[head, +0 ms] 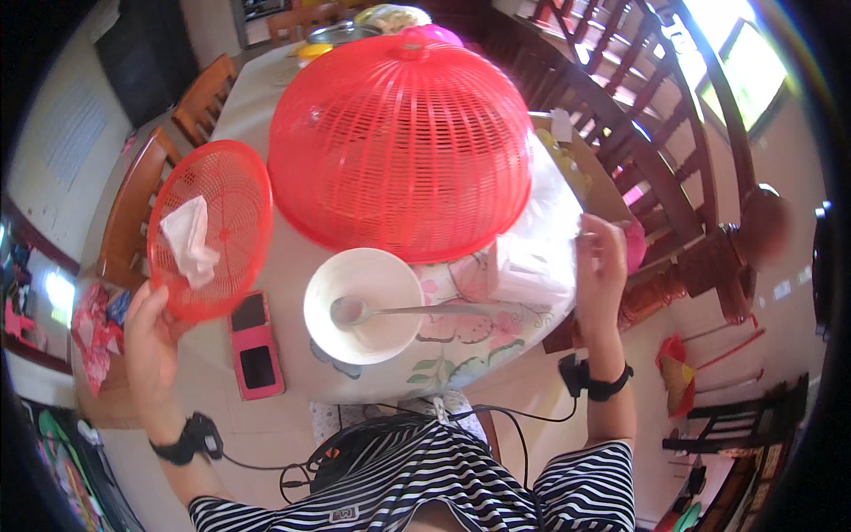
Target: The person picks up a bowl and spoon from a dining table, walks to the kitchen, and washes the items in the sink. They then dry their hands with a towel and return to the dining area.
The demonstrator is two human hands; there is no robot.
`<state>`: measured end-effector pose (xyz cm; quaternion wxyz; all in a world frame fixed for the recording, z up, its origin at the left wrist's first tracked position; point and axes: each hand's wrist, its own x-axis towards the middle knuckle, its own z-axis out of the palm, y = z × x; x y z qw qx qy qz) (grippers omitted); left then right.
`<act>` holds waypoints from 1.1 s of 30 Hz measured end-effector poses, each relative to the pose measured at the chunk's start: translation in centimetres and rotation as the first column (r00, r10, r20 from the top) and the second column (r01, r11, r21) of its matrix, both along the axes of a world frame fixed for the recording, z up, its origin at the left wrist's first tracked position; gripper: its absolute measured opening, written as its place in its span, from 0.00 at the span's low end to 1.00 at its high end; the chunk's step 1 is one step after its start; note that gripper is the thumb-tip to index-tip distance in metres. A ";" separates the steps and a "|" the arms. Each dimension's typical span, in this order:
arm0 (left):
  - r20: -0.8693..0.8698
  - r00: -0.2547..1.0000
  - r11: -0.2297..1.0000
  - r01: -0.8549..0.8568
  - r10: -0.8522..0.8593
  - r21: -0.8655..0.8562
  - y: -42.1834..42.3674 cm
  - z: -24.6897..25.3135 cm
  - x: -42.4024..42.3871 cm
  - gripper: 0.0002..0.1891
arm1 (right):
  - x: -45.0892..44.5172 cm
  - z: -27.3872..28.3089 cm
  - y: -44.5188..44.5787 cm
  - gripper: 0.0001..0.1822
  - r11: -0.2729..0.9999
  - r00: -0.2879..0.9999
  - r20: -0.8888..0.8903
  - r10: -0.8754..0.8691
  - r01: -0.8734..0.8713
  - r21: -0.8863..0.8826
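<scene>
My left hand [154, 332] grips the near rim of a round red plastic basket [234, 233], holding it tilted at the table's left side. A crumpled white tissue [189, 243] lies in the basket. My right hand [600, 279] is at the table's right edge, its blurred fingers curled beside a clear plastic bag [548, 193]; whether they pinch it I cannot tell. Just left of that hand is a whitish, see-through packet [532, 274]. Between my hands stands a white bowl [392, 276], with a metal spoon [432, 310] resting in it, its handle pointing right over the rim.
A big red mesh food cover [405, 153] stands behind the bowl on the patterned tablecloth [432, 369]. A pink phone-like case [257, 346] lies left of the bowl. Wooden chairs [136, 193] line the left; a cardboard box [592, 166] and wooden stair railing [705, 153] are right.
</scene>
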<state>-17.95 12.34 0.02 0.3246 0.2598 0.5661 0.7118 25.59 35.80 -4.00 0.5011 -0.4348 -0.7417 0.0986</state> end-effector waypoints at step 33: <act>-0.211 0.974 0.925 0.002 -0.089 -0.380 -1.9 -7.0 13.4 0.28 | 15.5 -1.5 8.8 0.17 0.926 0.986 -0.142 -0.081 0.022 -0.377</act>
